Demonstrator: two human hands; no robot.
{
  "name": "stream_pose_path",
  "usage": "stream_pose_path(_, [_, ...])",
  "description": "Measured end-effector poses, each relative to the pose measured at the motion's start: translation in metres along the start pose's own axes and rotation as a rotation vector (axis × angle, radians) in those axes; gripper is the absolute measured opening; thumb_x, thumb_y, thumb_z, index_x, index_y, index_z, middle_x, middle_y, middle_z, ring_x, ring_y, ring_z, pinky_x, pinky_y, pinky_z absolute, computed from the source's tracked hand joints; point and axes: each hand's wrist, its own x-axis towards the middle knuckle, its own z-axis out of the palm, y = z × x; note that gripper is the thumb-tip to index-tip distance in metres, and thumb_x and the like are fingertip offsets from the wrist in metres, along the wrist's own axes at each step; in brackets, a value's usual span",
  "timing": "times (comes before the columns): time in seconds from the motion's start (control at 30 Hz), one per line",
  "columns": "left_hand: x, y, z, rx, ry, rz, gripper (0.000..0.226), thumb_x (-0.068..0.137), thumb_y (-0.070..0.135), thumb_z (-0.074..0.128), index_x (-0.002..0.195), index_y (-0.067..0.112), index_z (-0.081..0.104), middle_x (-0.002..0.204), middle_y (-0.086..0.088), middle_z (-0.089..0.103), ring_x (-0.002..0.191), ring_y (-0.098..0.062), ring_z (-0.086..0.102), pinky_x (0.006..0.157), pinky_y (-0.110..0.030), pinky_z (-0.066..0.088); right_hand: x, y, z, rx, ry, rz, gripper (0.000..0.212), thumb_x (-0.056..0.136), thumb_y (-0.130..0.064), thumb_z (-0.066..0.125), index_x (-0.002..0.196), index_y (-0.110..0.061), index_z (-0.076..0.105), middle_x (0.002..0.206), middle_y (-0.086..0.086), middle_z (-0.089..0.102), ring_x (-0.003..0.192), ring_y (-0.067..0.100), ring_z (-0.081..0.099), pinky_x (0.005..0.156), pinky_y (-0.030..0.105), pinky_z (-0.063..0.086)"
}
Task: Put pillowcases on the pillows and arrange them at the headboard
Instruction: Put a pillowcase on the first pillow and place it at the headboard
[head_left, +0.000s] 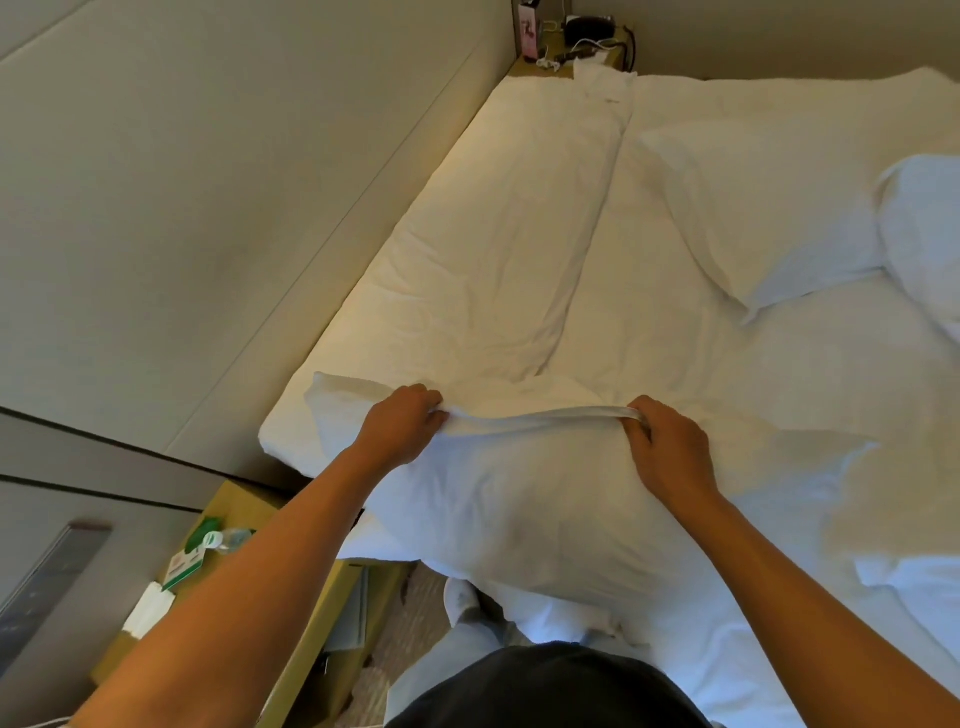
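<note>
A white pillow (519, 514) lies across the near corner of the bed, partly hanging over the edge toward me. My left hand (402, 426) and my right hand (667, 449) both grip the far hem of its white pillowcase (535, 415), stretched taut between them. A second white pillow (498, 249) lies lengthwise along the padded headboard (208, 208) on the left. Another pillow (769, 223) rests on the bed at the right, and the corner of one more shows at the right edge (924, 228).
A wooden bedside table (291, 613) stands at the lower left with a water bottle (228, 538), cards and tissue on it. A far nightstand (571, 47) holds a phone and cables. White sheets cover the bed (779, 389).
</note>
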Motion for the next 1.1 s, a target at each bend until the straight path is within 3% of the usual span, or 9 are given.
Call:
stream_pose_path(0.17, [-0.003,-0.016,-0.024,-0.166,0.156,0.025,0.03,0.104,0.026,0.046,0.077,0.013,0.047,0.073,-0.002,0.056,0.068,-0.025,0.053,0.058,-0.037,0.039,0.007,-0.039,-0.01,0.04,0.156,-0.035,0.03,0.106,-0.03,0.054,0.077,-0.026,0.052,0.064,-0.013,0.052,0.057,0.004,0.051,0.05,0.024,0.033])
stream_pose_path(0.3, [0.0,-0.03,-0.064,-0.29,0.271,0.026,0.033,0.103,0.024,0.047,0.075,0.007,0.049,0.067,-0.004,0.056,0.065,-0.025,0.054,0.056,-0.035,0.037,0.021,-0.084,-0.025,0.069,0.236,-0.067,0.029,0.105,-0.028,0.055,0.077,-0.025,0.055,0.064,-0.011,0.053,0.058,0.004,0.052,0.051,0.024,0.035])
stream_pose_path(0.47, [-0.006,-0.059,-0.117,-0.3,0.428,0.015,0.032,0.103,0.024,0.05,0.074,0.012,0.053,0.07,-0.001,0.054,0.069,-0.022,0.052,0.055,-0.032,0.033,0.049,-0.155,-0.048,0.102,0.284,-0.138,0.021,0.104,-0.026,0.056,0.085,-0.023,0.062,0.071,-0.008,0.058,0.066,0.008,0.055,0.056,0.023,0.036])
stream_pose_path(0.57, [-0.012,-0.078,-0.154,-0.31,0.529,0.003,0.029,0.102,0.024,0.05,0.076,0.013,0.058,0.073,-0.001,0.055,0.072,-0.023,0.053,0.059,-0.034,0.039,0.067,-0.199,-0.058,0.151,0.317,-0.193,0.02,0.103,-0.024,0.057,0.086,-0.018,0.065,0.075,-0.003,0.061,0.069,0.015,0.056,0.058,0.026,0.04])
stream_pose_path(0.77, [-0.026,-0.111,-0.209,-0.308,0.706,-0.017,0.035,0.101,0.024,0.05,0.067,0.029,0.045,0.068,0.008,0.045,0.068,-0.018,0.046,0.054,-0.026,0.027,0.093,-0.265,-0.054,0.228,0.346,-0.241,0.019,0.105,-0.029,0.054,0.096,-0.022,0.07,0.089,-0.006,0.066,0.077,0.009,0.057,0.066,0.019,0.041])
stream_pose_path(0.9, [-0.032,-0.141,-0.208,-0.305,0.689,-0.031,0.028,0.102,0.023,0.051,0.074,0.025,0.053,0.069,0.01,0.041,0.072,-0.02,0.047,0.056,-0.024,0.027,0.098,-0.278,-0.027,0.211,0.306,-0.239,0.021,0.105,-0.029,0.056,0.103,-0.018,0.074,0.095,-0.001,0.07,0.085,0.018,0.062,0.076,0.03,0.05])
stream_pose_path(1.0, [-0.033,-0.17,-0.184,-0.37,0.624,-0.041,0.024,0.102,0.024,0.053,0.09,0.013,0.07,0.074,0.004,0.049,0.073,-0.022,0.053,0.06,-0.032,0.046,0.099,-0.274,0.005,0.156,0.283,-0.226,0.021,0.105,-0.031,0.058,0.104,-0.019,0.076,0.093,-0.005,0.068,0.084,0.018,0.061,0.075,0.03,0.048])
stream_pose_path(1.1, [-0.029,-0.2,-0.151,-0.463,0.518,-0.064,0.022,0.102,0.021,0.055,0.1,0.012,0.075,0.088,-0.007,0.062,0.075,-0.026,0.062,0.066,-0.045,0.057,0.103,-0.263,0.041,0.018,0.217,-0.187,0.024,0.104,-0.034,0.059,0.104,-0.018,0.077,0.093,-0.001,0.068,0.081,0.018,0.058,0.072,0.028,0.042])
